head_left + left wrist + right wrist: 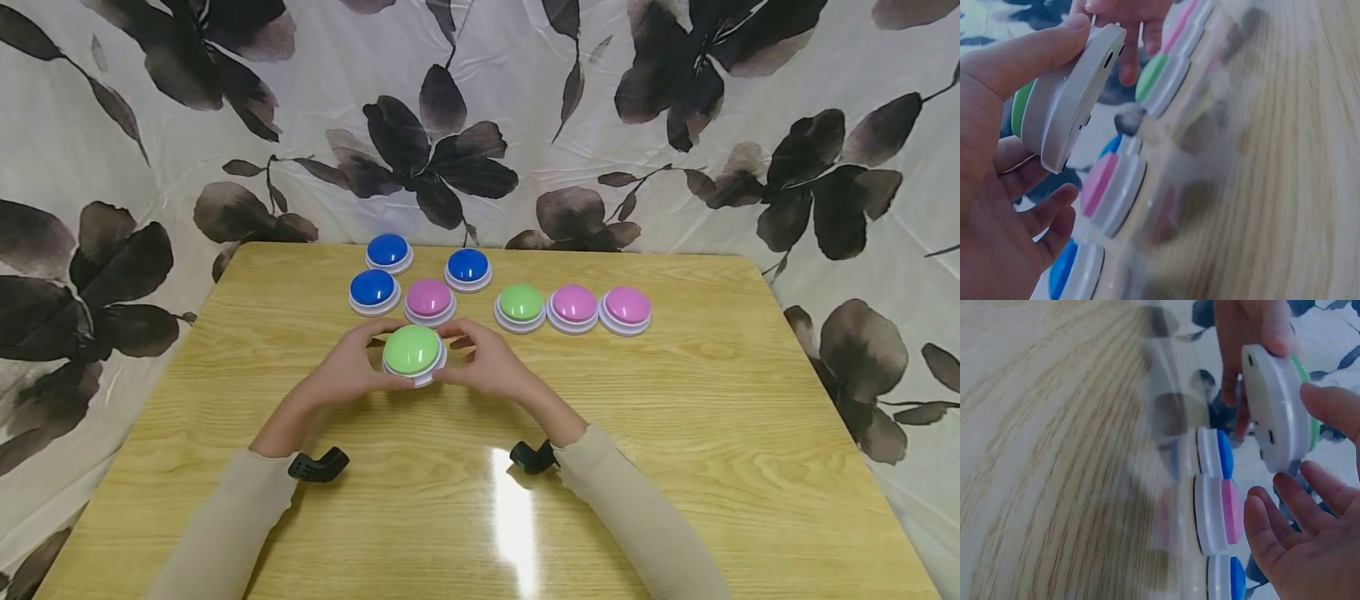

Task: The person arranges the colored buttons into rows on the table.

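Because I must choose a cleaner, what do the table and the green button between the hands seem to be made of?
The table: wood or printed laminate, shiny; grain lines and a bright reflection show. The held green button: probably hard plastic, glossy; its smooth surface carries small highlights.

The left sleeve [225, 517] and right sleeve [637, 517] are long, plain and beige, each ending near the wrist. The left camera [318, 466] and right camera [532, 457], worn at the cuffs, are black and bent. The left hand [351, 363] and right hand [491, 363] are bare.
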`<state>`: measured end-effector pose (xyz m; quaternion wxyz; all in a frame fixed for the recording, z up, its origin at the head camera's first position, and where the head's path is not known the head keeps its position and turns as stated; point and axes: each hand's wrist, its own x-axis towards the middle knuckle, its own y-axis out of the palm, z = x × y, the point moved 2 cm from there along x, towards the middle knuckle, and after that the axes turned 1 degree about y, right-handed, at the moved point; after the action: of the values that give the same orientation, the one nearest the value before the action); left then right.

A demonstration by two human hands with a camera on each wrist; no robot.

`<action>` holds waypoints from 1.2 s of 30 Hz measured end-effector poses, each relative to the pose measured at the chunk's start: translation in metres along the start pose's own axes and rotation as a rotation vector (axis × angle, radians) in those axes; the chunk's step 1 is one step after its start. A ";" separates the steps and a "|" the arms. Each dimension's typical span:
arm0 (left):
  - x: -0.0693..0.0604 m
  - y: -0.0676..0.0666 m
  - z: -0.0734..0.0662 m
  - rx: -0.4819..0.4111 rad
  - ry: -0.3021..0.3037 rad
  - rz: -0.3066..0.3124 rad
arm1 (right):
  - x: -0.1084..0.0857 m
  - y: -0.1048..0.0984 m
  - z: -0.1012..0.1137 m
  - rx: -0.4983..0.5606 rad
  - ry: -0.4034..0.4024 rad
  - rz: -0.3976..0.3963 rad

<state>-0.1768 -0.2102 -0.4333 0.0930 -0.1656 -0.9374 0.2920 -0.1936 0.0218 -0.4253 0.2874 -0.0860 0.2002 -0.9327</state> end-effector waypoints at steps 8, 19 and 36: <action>0.009 0.011 -0.022 -0.036 0.057 0.009 | -0.013 -0.012 0.002 -0.032 -0.054 -0.021; 0.042 0.034 -0.049 -0.055 0.162 0.027 | -0.024 -0.047 -0.005 0.014 -0.081 -0.072; 0.107 0.080 -0.085 -0.049 0.227 0.142 | -0.057 -0.115 -0.011 0.007 -0.033 -0.149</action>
<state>-0.2323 -0.0656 -0.4018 0.1735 -0.2657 -0.9136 0.2544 -0.2072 0.1444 -0.3896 0.2208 -0.1149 0.1852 -0.9507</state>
